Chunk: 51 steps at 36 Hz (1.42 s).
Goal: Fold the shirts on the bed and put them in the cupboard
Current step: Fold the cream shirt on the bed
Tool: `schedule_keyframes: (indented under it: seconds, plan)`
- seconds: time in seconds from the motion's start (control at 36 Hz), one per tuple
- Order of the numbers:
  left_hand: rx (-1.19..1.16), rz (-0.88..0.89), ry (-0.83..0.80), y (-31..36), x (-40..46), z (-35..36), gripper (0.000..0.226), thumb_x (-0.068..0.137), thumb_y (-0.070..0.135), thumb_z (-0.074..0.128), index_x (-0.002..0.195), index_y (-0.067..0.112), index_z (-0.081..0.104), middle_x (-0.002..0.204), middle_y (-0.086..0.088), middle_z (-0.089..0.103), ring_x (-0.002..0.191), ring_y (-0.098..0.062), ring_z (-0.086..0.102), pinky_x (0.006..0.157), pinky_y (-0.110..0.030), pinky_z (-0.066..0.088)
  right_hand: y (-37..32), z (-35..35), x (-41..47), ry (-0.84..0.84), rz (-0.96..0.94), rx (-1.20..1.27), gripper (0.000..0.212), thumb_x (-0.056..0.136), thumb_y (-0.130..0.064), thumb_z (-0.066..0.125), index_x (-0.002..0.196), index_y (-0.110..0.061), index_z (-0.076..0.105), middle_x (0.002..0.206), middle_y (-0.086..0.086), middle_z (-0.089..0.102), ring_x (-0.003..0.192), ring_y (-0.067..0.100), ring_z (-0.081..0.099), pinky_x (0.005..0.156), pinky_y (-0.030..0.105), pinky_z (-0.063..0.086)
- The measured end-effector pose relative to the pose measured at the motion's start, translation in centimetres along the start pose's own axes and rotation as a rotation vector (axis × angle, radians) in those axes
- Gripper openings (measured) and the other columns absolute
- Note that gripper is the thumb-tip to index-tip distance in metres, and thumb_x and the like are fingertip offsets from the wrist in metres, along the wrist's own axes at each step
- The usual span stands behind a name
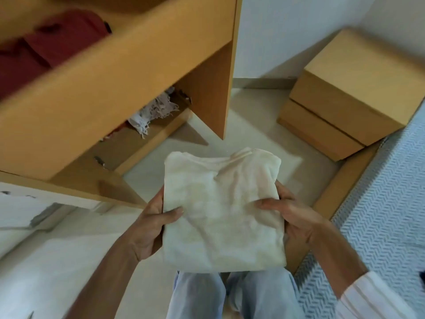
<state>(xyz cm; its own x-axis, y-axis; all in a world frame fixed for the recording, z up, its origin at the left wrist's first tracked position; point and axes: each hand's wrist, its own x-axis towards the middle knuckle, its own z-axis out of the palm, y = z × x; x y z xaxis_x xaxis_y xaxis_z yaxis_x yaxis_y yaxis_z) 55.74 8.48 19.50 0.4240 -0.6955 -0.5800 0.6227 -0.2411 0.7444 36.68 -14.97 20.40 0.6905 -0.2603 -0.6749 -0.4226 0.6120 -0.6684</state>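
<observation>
No brand, label or writing can be read anywhere in view; the folded cream shirt (224,210) carries no print that shows, only its ribbed collar at the far edge.

The shirt is held in the air above the floor (257,139), in front of the person's knees in pale blue trousers (232,295), level and flat, collar pointing away; it rests on nothing but the hands. The left hand (154,224) grips the shirt's left edge, its thumb lying on top of the fabric near the middle of that edge and the other fingers tucked underneath, out of sight; the right hand (292,215) grips the right edge the same way, thumb pressed on top and reaching toward the shirt's centre, fingers (284,192) curled round the edge. Both hands are thus clamped on the shirt, one at each side.

The open wooden cupboard (128,72) stands ahead and to the left, blurred; a dark red garment (46,44) lies on its upper shelf, and a white fringed cloth (154,111) sits on the lower shelf, near its right end. The shirt is below and to the right of the cupboard, apart from it.

A wooden bedside cabinet (345,93) stands against the wall at the right; the bed (377,203), with a blue-grey herringbone cover, runs along the right edge, just beside the right forearm in its pale striped sleeve (372,295).
</observation>
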Motion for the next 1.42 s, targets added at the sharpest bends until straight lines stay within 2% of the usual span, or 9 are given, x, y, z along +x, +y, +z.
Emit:
schedule_keyframes:
  seconds: [0.08, 0.14, 0.22, 0.36, 0.67, 0.89, 1.11, 1.22, 1.42]
  plan:
    - [-0.023, -0.062, 0.007, 4.7, -3.4, 1.4, 0.063, 0.082, 0.004, 0.076, 0.139, 0.023, 0.056, 0.130, -0.013, 0.068, 0.116, -0.035, 0.067, 0.085, -0.045, 0.061, -3.8, 1.9, -3.4, -0.026, 0.035, 0.028, 0.059, 0.089, 0.007, 0.064, 0.132, -0.033, 0.058, 0.123, 0.007, 0.072, 0.110, 0.033, 0.071, 0.085, 0.049, 0.061]
    - [-0.034, -0.099, 0.012, 7.9, -5.8, 2.5, 0.081, 0.063, 0.020, 0.095, 0.136, 0.016, 0.059, 0.130, -0.017, 0.067, 0.115, -0.037, 0.067, 0.083, -0.045, 0.061, -6.7, 3.3, -6.1, -0.042, 0.046, 0.028, 0.062, 0.087, 0.007, 0.068, 0.134, -0.031, 0.058, 0.124, 0.009, 0.072, 0.111, 0.034, 0.070, 0.086, 0.051, 0.060]
    - [-0.051, -0.124, 0.021, 11.9, -8.6, 4.2, 0.100, 0.045, 0.028, 0.103, 0.134, 0.011, 0.060, 0.129, -0.018, 0.067, 0.115, -0.038, 0.067, 0.083, -0.045, 0.061, -10.4, 5.0, -9.3, -0.060, 0.040, 0.018, 0.066, 0.079, 0.005, 0.074, 0.134, -0.029, 0.059, 0.122, 0.009, 0.073, 0.109, 0.034, 0.071, 0.085, 0.049, 0.060]
    - [-0.034, -0.093, 0.037, 17.8, -11.9, 7.1, 0.053, 0.088, 0.002, 0.068, 0.138, 0.013, 0.056, 0.127, -0.017, 0.069, 0.114, -0.037, 0.068, 0.083, -0.046, 0.061, -16.8, 6.9, -13.6, -0.081, -0.003, 0.006, 0.061, 0.085, 0.012, 0.064, 0.133, -0.026, 0.058, 0.120, 0.013, 0.073, 0.107, 0.037, 0.071, 0.082, 0.049, 0.061]
    - [-0.069, -0.022, 0.084, 24.3, -14.8, 10.9, 0.046, 0.095, 0.000, 0.058, 0.137, 0.019, 0.056, 0.128, -0.014, 0.069, 0.116, -0.035, 0.067, 0.094, -0.050, 0.056, -24.7, 8.6, -15.6, -0.211, -0.023, -0.059, 0.068, 0.087, 0.015, 0.061, 0.140, -0.028, 0.052, 0.127, 0.016, 0.070, 0.114, 0.040, 0.068, 0.090, 0.055, 0.058]
    - [-0.102, 0.069, 0.134, 27.9, -14.0, 11.0, 0.049, 0.094, -0.001, 0.060, 0.137, 0.023, 0.056, 0.128, -0.014, 0.069, 0.116, -0.037, 0.067, 0.099, -0.055, 0.053, -29.9, 9.0, -12.0, -0.262, -0.026, -0.170, 0.070, 0.083, 0.009, 0.071, 0.143, -0.022, 0.052, 0.130, 0.017, 0.068, 0.116, 0.040, 0.067, 0.095, 0.057, 0.055]
    - [-0.159, 0.145, 0.195, 32.3, -9.5, 9.2, 0.045, 0.097, -0.006, 0.053, 0.131, 0.023, 0.059, 0.122, -0.014, 0.072, 0.106, -0.033, 0.071, 0.091, -0.049, 0.058, -36.6, 11.1, -4.7, -0.280, -0.033, -0.243, 0.097, 0.062, -0.001, 0.089, 0.146, -0.026, 0.048, 0.135, 0.016, 0.064, 0.121, 0.043, 0.063, 0.099, 0.064, 0.051]
    - [-0.174, 0.158, 0.221, 34.3, -6.1, 7.4, 0.049, 0.097, -0.007, 0.052, 0.136, 0.023, 0.056, 0.126, -0.016, 0.069, 0.116, -0.040, 0.066, 0.101, -0.060, 0.050, -40.0, 12.8, -0.9, -0.260, -0.043, -0.288, 0.089, 0.064, 0.006, 0.085, 0.142, -0.023, 0.054, 0.132, 0.018, 0.066, 0.118, 0.045, 0.064, 0.094, 0.064, 0.054]
    - [-0.230, 0.168, 0.227, 38.3, 0.4, 3.5, 0.049, 0.096, -0.007, 0.052, 0.136, 0.021, 0.057, 0.124, -0.018, 0.070, 0.112, -0.041, 0.067, 0.094, -0.057, 0.054, -46.2, 17.2, 7.0, -0.188, -0.046, -0.473, 0.088, 0.070, 0.008, 0.081, 0.141, -0.036, 0.053, 0.129, 0.008, 0.069, 0.116, 0.038, 0.066, 0.095, 0.061, 0.055]
